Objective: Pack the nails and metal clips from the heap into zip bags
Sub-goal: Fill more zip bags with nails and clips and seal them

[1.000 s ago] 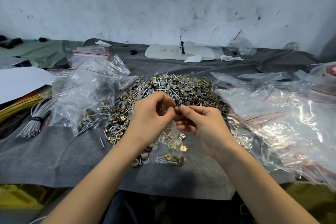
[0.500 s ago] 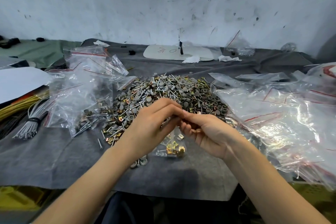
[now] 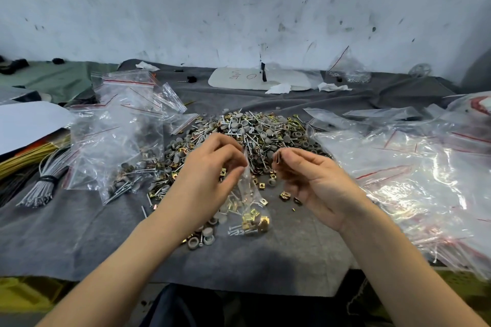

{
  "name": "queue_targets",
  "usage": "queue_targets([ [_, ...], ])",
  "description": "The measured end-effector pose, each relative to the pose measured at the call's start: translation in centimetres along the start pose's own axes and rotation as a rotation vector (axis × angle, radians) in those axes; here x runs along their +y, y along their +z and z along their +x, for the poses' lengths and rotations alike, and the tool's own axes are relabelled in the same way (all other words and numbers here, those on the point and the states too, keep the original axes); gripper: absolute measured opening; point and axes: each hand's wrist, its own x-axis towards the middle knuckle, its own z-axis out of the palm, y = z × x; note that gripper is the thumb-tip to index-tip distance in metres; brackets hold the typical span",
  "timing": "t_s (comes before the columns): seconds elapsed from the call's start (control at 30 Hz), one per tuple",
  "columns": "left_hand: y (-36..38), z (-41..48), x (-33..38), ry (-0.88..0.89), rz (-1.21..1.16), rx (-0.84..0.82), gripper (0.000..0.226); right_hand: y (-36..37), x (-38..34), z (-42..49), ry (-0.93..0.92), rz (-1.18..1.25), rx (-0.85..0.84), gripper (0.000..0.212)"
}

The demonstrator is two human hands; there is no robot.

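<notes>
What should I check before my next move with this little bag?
1. Left hand grips the bag by its top: ok.
2. Nails and clips sit at the bag's bottom: ok.
3. Zip fully closed: cannot tell.
4. Right hand free to help: not ok, it pinches a small brown piece.
5. Heap has parts left: ok.
6. Pile of bags lies at right, beside the heap: ok.
</notes>
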Motion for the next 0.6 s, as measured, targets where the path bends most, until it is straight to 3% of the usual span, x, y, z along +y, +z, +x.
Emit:
queue_targets([
  [0.17,-0.8,0.1,0.6,0.087,0.006,-0.133,0.007,0.5,-1.6,0.5,-0.439,-0.489,0.001,0.016],
  [0.27,-0.7,0.2,1.1,0.158,-0.036,-0.133,0.007,0.9,-2.2,0.7,-0.583,-0.805,-0.039,0.007],
  [0.4,-0.8,0.1,1.1,0.143,-0.112,-0.098,0.010,0.8,-2.0,0.4,-0.603,-1.131,-0.060,0.010],
  [0.6,-0.4,0.1,1.0,0.144,-0.136,-0.096,0.007,0.3,-2.6,0.2,-0.589,-1.161,-0.044,0.020],
])
